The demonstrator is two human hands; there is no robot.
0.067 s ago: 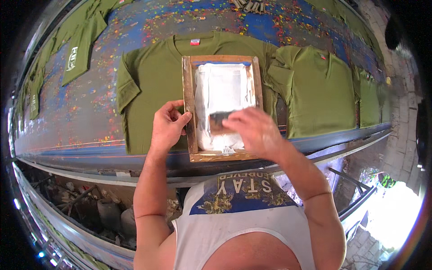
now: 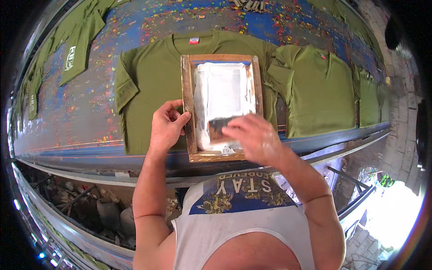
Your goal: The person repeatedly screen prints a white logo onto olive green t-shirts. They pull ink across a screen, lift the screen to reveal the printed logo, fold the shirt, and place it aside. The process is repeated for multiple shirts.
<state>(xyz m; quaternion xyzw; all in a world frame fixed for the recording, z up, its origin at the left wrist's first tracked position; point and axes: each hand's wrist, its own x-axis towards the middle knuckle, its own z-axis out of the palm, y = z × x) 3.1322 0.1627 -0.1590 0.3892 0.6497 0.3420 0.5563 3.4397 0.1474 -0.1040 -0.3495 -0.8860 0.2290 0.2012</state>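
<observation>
A wooden screen-printing frame lies flat on an olive green T-shirt, its inside smeared with white ink. My left hand grips the frame's left rail, thumb on top and fingers curled at its outer side. In my right hand is a squeegee with a dark edge and brownish body, set down on the white screen near the frame's lower end. My fingers wrap over the squeegee's right part and hide it. A clump of white ink sits at the bottom rail.
To the right lie more olive T-shirts along the table's near edge. Printed olive garments lie at the far left. The long table is spotted with coloured paint. Several small greyish pieces sit at the far edge of view.
My right hand has drawn the squeegee slightly toward me, down the screen. The left hand stays on the frame's left rail.
</observation>
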